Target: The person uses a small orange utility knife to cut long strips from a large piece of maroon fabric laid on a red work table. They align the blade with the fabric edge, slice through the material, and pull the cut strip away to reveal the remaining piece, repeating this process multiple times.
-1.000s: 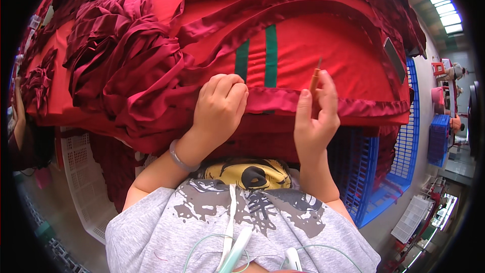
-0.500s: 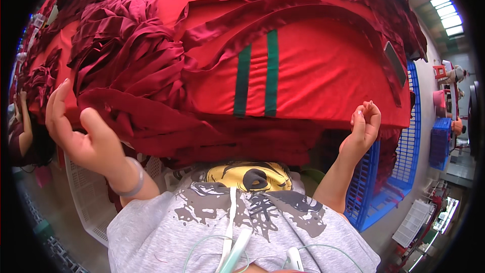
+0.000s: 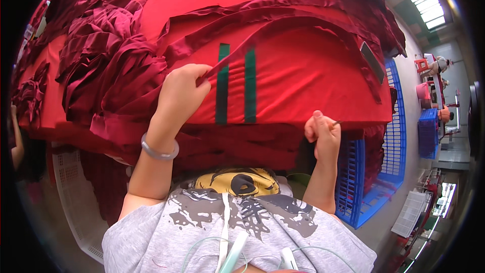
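Note:
My left hand (image 3: 183, 93) is closed on the edge of a long dark-red fabric strip (image 3: 288, 14), which arcs from it across the red-covered table to the far right. Just beyond the fingers, two dark-green bands (image 3: 250, 86) run from front to back on the red cover. Over the table's front edge at the right, my right hand (image 3: 324, 134) is curled closed. A small, thin dark tip pokes out of it; what it belongs to is hidden in the fingers. Left of my left hand lies a heap of crumpled dark-red fabric strips (image 3: 113, 65).
A dark flat phone-like slab (image 3: 373, 63) lies near the table's right edge. Blue plastic crates (image 3: 356, 182) stand below on the right, holding dark-red cloth. A white perforated basket (image 3: 70, 177) is at the lower left. Another person's arm (image 3: 17, 139) shows at the far left.
My left hand has swung right and inward from beside the heap and taken hold of the fabric strip. My right hand has moved left and lower, its fingers curled. The whole view has shifted slightly.

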### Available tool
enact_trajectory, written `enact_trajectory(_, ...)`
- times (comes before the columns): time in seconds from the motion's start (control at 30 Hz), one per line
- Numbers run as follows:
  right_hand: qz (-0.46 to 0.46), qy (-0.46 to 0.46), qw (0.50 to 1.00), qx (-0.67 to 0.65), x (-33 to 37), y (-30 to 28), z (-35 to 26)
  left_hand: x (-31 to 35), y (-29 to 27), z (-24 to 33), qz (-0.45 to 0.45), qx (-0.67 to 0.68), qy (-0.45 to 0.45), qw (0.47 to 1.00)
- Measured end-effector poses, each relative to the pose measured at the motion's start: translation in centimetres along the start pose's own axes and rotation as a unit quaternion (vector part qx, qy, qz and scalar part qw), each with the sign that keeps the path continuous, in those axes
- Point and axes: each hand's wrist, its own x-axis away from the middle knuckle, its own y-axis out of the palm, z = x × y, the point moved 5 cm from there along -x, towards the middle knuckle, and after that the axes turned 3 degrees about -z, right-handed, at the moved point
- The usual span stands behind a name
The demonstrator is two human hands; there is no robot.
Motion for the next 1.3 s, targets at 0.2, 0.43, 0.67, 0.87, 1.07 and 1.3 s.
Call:
enact_trajectory(0.2, -0.159, 0.117, 0.966, -0.169, -0.7, 4.7, 0.9, 4.9, -4.3, 4.9, -0.055, 0.175, 0.256, 0.949)
enact_trajectory(0.43, -0.061, 0.137, 0.866, -0.477, -6.5, 3.0, 1.2, 8.0, -6.7, 4.2, -0.08, 0.058, 0.284, 0.954)
enact_trajectory(0.67, 0.176, -0.052, 0.97, -0.16, -8.9, -10.3, -0.3, 9.3, -9.7, 0.9, 0.094, -0.06, 0.149, 0.982)
enact_trajectory(0.87, 0.409, 0.1, 0.735, 0.531, -7.3, -22.5, -1.1, 9.5, -10.1, 0.2, 0.174, -0.006, 0.16, 0.972)
enact_trajectory(1.07, 0.386, 0.045, 0.712, 0.585, -9.7, -22.8, -0.2, 8.6, -8.8, 1.2, 0.145, -0.002, 0.169, 0.975)
enact_trajectory(1.3, 0.508, -0.003, 0.677, 0.533, -10.1, -29.5, -3.6, 8.2, -9.0, 0.8, 0.145, -0.113, 0.201, 0.962)
